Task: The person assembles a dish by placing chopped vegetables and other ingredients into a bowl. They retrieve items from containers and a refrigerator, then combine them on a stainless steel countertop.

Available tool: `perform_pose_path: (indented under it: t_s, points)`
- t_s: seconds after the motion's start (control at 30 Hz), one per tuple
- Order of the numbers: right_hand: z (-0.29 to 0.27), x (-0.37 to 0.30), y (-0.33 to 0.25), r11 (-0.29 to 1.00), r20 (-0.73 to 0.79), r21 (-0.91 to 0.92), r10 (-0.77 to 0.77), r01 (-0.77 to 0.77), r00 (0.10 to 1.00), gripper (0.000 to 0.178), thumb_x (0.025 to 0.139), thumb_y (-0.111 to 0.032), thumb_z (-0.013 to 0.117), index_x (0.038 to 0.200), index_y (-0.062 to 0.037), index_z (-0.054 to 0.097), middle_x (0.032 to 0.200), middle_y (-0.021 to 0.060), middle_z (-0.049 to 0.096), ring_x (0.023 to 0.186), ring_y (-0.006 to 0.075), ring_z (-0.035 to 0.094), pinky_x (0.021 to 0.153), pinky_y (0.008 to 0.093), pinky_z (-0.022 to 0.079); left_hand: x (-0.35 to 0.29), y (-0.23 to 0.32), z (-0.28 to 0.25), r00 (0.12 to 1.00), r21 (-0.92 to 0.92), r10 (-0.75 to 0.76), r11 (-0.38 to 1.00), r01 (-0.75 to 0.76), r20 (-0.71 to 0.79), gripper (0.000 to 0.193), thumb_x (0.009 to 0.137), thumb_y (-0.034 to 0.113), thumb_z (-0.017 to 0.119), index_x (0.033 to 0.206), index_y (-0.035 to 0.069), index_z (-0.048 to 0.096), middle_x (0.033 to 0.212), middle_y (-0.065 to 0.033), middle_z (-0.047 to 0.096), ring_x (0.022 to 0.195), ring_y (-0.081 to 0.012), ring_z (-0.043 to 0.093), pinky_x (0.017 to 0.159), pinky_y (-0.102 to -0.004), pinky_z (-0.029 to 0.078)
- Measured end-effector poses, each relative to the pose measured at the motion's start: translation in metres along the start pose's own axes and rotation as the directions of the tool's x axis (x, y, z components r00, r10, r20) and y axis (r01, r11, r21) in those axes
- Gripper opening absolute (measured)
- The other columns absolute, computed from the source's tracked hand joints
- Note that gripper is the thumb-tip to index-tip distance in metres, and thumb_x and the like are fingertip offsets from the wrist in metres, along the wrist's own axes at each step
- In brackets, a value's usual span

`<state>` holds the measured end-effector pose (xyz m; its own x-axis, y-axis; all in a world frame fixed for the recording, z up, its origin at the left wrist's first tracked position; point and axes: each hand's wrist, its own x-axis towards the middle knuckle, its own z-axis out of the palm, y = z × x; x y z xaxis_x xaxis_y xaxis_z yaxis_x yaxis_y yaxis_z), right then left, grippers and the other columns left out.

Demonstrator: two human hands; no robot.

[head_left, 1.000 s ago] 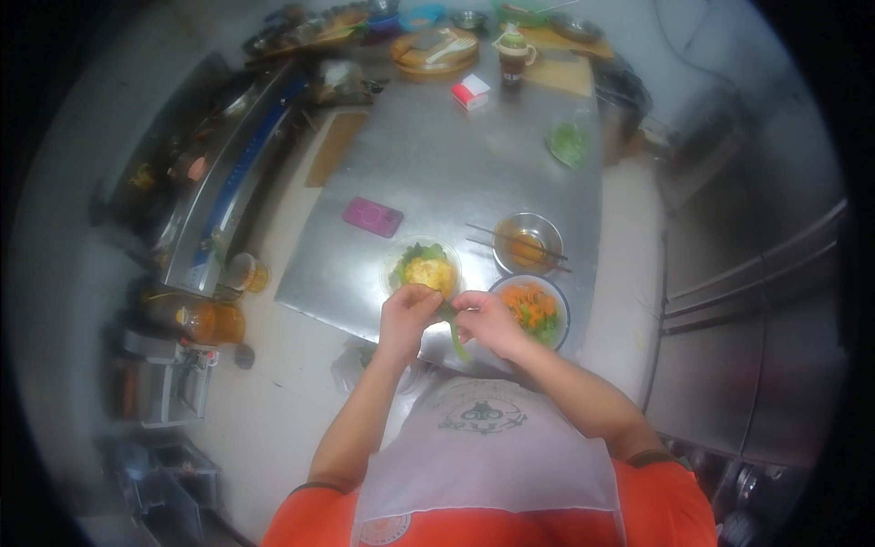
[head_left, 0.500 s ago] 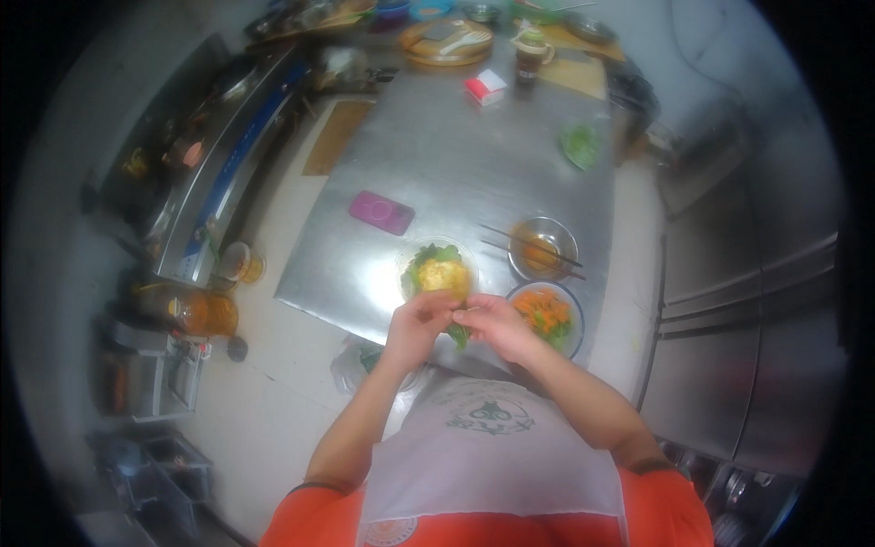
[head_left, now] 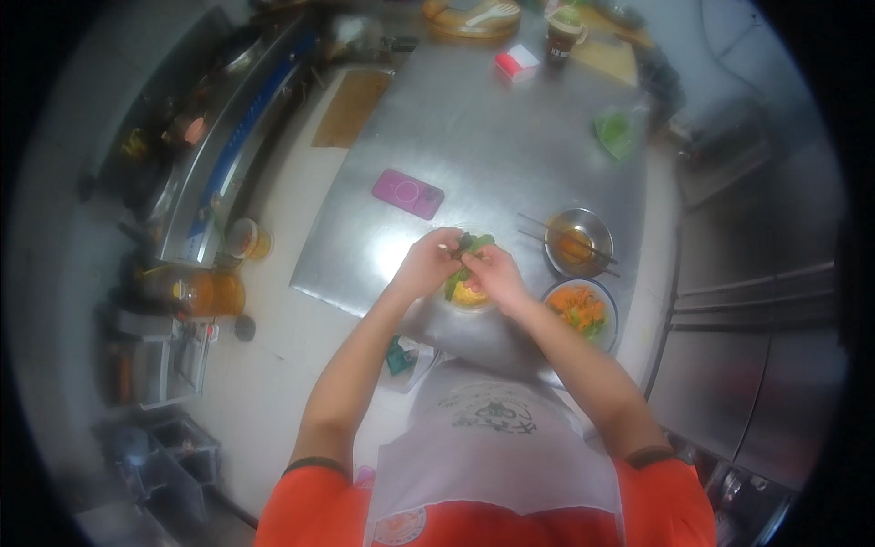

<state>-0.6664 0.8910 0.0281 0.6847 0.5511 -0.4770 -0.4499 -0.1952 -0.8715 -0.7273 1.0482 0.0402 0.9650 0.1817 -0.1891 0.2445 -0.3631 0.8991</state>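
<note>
Tabletop (head_left: 519, 146), grey metal, bearing the following. Clear round bowl (head_left: 441, 296), near edge, beneath both hands, holding leafy greens (head_left: 479, 242) at its far side and a yellow food portion (head_left: 469, 294) at its near side. Left hand (head_left: 432, 263), over the bowl, fingers pinched on the greens. Right hand (head_left: 493, 276), just beside it, thumb and fingers likewise drawn together on the greens; fingertips of the pair almost meeting. Phone (head_left: 408, 194), purple, flat, beyond the left hand. Steel bowl (head_left: 588, 221), right of the hands, orange-yellow residue inside, two dark chopsticks (head_left: 536, 221) laid across. White bowl (head_left: 613, 314), dark-rimmed, nearer the person, filled with orange shreds (head_left: 574, 303) and green pieces. Box (head_left: 517, 64), red and white, far end. Lidded cup (head_left: 561, 43), dark contents, beside the box.
</note>
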Motion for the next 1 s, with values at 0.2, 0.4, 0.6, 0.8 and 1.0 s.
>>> perform_pose_path:
  t_s: [0.2,0.4,0.6,0.8,1.0]
  points:
    - [0.003,0.012,0.01,0.987,0.01,0.07,0.141,-0.142,0.99,0.018,0.093,-0.018,0.06,0.101,-0.0011,0.058,0.081,0.0074,0.066,0.064,0.0125,0.062,0.054,0.0238,0.05,0.027,-0.014,-0.005,0.995,0.336,0.06,0.938,-0.085,0.085,0.045,0.073,-0.003,0.067,0.116,0.005,0.06,0.099,-0.0117,0.065,0.077,-0.0233,0.065,0.072,-0.0332,0.053]
    - [-0.003,0.014,-0.003,0.96,0.043,-0.231,0.171,-0.157,0.984,0.025,0.091,-0.025,0.061,0.093,-0.0008,0.062,0.08,0.0092,0.067,0.067,0.0118,0.063,0.058,0.0262,0.051,0.026,-0.011,-0.008,0.993,0.463,0.029,0.883,-0.08,0.116,0.039,0.073,-0.001,0.068,0.111,0.003,0.061,0.095,-0.0158,0.066,0.08,-0.0317,0.066,0.073,-0.0385,0.053]
    - [-0.013,0.05,0.025,0.614,-0.082,-0.789,-0.084,-0.013,0.993,0.032,0.086,-0.031,0.061,0.091,-0.0005,0.068,0.083,0.0158,0.07,0.074,0.028,0.068,0.069,0.0384,0.053,0.049,-0.014,0.017,0.996,0.675,0.071,0.732,-0.092,0.06,0.03,0.074,0.007,0.071,0.101,0.001,0.059,0.095,-0.0194,0.065,0.089,-0.0375,0.064,0.077,-0.0445,0.052]
    - [-0.006,0.023,0.0,0.376,-0.119,-0.925,-0.162,-0.05,0.98,0.033,0.083,-0.032,0.063,0.096,-0.0028,0.068,0.092,0.0175,0.069,0.088,0.0353,0.067,0.077,0.045,0.053,0.039,-0.006,0.012,0.996,0.672,0.08,0.736,-0.079,0.029,0.024,0.078,0.02,0.07,0.09,0.0,0.063,0.088,-0.0203,0.066,0.085,-0.0374,0.065,0.074,-0.0453,0.053]
    - [-0.009,0.013,-0.005,0.387,-0.039,-0.919,-0.279,0.075,0.96,0.031,0.083,-0.029,0.065,0.098,-0.002,0.067,0.093,0.0196,0.069,0.089,0.0362,0.067,0.078,0.0444,0.053,0.059,0.001,0.029,0.992,0.704,-0.077,0.699,0.127,-0.102,0.035,0.08,0.036,0.067,0.081,0.002,0.069,0.082,-0.0203,0.068,0.079,-0.0373,0.067,0.071,-0.0455,0.054]
